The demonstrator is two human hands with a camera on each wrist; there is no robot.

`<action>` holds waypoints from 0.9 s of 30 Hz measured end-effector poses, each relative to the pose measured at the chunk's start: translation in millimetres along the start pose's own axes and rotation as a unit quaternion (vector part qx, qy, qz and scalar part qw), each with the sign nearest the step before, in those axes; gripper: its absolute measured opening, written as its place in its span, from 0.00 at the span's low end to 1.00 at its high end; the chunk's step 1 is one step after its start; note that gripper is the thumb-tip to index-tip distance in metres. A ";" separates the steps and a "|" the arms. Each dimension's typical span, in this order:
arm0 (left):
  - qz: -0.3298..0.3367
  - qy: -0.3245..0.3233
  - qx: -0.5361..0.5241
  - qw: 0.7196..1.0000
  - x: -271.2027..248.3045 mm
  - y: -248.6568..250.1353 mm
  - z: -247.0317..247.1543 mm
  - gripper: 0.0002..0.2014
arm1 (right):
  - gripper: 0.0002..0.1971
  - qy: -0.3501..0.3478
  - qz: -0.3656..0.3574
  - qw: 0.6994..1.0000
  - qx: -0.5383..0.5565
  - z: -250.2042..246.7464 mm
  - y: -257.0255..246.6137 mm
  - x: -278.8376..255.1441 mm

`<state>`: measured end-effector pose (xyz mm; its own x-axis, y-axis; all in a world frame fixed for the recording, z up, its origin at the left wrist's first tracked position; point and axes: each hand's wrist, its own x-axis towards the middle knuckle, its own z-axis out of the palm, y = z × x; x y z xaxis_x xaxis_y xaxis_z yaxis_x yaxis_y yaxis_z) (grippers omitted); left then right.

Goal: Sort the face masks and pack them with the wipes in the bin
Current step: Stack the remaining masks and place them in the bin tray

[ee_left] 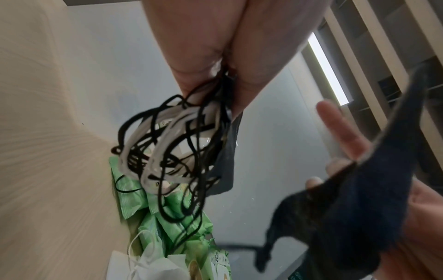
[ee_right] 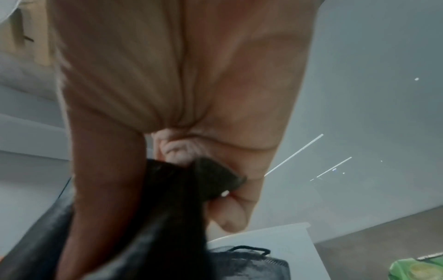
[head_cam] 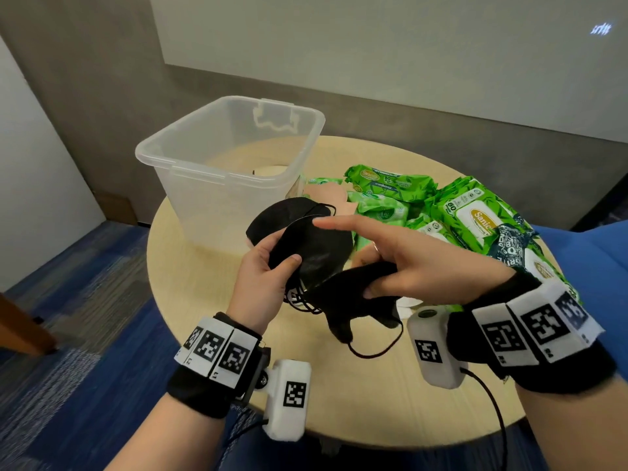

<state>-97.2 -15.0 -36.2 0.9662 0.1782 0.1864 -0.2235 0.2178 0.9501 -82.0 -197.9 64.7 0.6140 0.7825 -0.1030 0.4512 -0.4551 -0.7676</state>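
Observation:
My left hand (head_cam: 268, 266) grips a stack of black face masks (head_cam: 306, 239) above the round table; their black and white ear loops (ee_left: 167, 151) hang in a tangle below the palm. My right hand (head_cam: 384, 266) holds a single black mask (head_cam: 356, 294) between thumb and curled fingers, with the index finger stretched out over the stack. That mask's loop (head_cam: 377, 348) dangles toward the table. A clear plastic bin (head_cam: 231, 164) stands at the back left. Green wipe packs (head_cam: 469, 215) lie heaped on the right. The right wrist view shows the black mask (ee_right: 167, 199) bunched in my fingers.
A beige mask (head_cam: 326, 198) lies between the bin and the wipes. White masks (ee_left: 148, 265) lie beside the packs. The wooden table (head_cam: 204, 300) has bare surface at the front and left. Blue carpet lies beyond its edge.

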 end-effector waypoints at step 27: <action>0.036 -0.143 0.011 0.989 -9.3 11.0 7.6 0.19 | 0.19 0.209 0.029 0.946 -0.246 1.8 5.4 33.4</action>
<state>-107.6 -21.6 -25.5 0.9453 -0.0878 0.3143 -0.2933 0.1935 0.9362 -60.2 -173.4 56.0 0.8028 0.5606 0.2032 0.5930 -0.7148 -0.3707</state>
